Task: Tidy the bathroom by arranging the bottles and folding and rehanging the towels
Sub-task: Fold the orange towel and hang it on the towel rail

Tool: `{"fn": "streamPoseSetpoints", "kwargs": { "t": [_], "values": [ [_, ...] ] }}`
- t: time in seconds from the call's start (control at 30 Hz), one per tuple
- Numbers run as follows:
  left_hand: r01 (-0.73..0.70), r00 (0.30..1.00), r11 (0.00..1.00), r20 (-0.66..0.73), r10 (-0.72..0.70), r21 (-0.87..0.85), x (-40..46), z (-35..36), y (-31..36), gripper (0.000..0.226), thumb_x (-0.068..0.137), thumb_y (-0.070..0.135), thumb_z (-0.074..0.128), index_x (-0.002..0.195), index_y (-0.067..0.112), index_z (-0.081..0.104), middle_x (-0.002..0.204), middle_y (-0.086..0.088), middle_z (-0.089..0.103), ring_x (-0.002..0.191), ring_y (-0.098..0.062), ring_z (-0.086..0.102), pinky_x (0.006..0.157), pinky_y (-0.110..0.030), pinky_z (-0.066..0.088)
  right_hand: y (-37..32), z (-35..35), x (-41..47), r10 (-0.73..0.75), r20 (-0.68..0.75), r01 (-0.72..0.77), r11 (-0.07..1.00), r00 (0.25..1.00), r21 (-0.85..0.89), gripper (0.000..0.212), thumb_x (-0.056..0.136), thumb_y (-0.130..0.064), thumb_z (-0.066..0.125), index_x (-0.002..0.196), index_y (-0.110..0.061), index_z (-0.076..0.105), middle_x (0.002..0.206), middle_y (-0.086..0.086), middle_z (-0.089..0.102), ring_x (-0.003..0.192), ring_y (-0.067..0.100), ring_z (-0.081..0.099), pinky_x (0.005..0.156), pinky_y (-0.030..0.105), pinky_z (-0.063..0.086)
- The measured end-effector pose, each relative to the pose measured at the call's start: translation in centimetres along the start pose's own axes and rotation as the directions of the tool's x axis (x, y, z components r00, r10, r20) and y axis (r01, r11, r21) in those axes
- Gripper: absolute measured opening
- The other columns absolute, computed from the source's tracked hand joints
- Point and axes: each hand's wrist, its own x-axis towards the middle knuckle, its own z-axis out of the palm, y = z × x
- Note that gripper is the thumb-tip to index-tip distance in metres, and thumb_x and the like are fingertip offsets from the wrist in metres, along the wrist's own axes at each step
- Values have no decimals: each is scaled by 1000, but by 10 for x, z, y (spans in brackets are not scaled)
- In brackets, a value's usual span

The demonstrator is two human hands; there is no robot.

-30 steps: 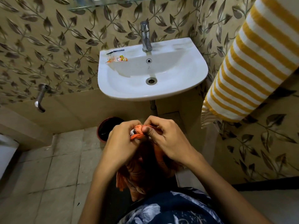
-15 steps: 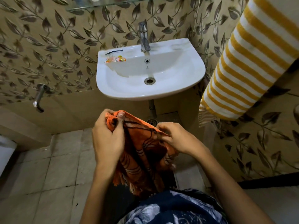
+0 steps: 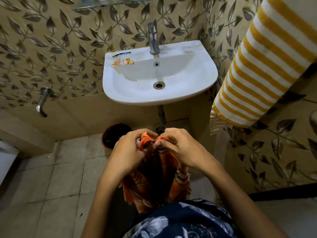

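Bathroom: 2 hands, left hand [image 3: 127, 152] & right hand [image 3: 180, 148], pinch 1 orange towel [image 3: 154, 177].

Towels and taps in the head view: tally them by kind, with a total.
Towels: 2, the orange patterned cloth towel and the yellow-and-white striped terry towel.
Taps: 2, the chrome basin tap and the chrome wall tap.
Total: 4.

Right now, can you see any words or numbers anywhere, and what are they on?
None can be read.
Small orange and yellow plastic sachet on the white ceramic sink: has print, too small and blurred to read.
Tiny dark mark inside the basin under the overflow hole: too small to read.
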Motion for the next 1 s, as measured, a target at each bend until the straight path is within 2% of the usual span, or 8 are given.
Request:
{"fn": "streamPoseSetpoints", "kwargs": {
  "t": [0.17,0.27,0.37,0.57,0.67,0.77,0.87,1.0],
  "values": [
    [-35,998,999,-54,37,38,-1,8,0,32,78,5,60,84,36,65,88,10,69,91,-11,62,76,-33,48,-3,3,0,-18,0,18,999,1000,42,29,87,-44,58,67,-24,56,65,-7,47,65,5,47,59,24,35],
    [-6,985,1000,-175,4,-14,-2,14,-4,31,76,1,60,74,32,61,77,7,66,76,-3,59,65,-23,45,0,-2,-3,33,74,-43,989,997,140,19,82,-41,66,77,-26,56,69,-5,57,66,12,55,60,30,42],
    [-12,938,991,-346,-36,-134,-3,14,-4,40,77,-4,57,70,35,57,72,12,63,69,6,57,57,-6,40,9,-8,-8,110,156,-127,987,982,103,15,82,-34,69,86,-26,56,70,-10,60,61,1,53,56,18,38],
    [-35,820,952,-553,-147,-305,-5,7,-5,31,85,3,56,72,31,58,66,12,59,59,6,55,57,-11,42,22,-14,-19,220,150,-221,975,964,-13,16,91,-36,57,84,-22,58,69,-8,58,59,3,50,58,24,38],
    [50,862,942,-463,-209,-333,-7,9,-4,33,83,2,61,98,31,60,83,25,55,76,20,55,62,-2,39,17,-16,-20,167,72,-166,986,983,-11,24,95,-40,48,78,-24,51,62,-8,50,58,3,48,58,26,35],
    [52,979,955,-173,-106,-291,-10,13,-7,72,78,4,71,131,43,41,99,38,40,78,41,38,69,6,36,9,-14,-19,113,40,-114,993,993,20,24,96,-41,46,77,-27,50,67,-8,54,66,3,51,63,30,40],
    [-1,1000,991,27,5,-137,-13,19,2,73,78,15,72,119,64,38,110,30,51,92,23,50,85,-15,45,2,-5,-19,80,67,-79,997,995,-23,20,94,-38,49,78,-27,51,72,-7,56,72,11,55,69,41,45],
    [-8,998,1000,60,9,-27,-12,20,4,29,75,26,74,94,45,61,98,12,69,96,-8,62,87,-40,50,-2,2,-20,26,70,-27,1000,997,11,17,93,-39,49,82,-28,56,76,-7,61,76,11,58,68,44,48]
  ]
}}
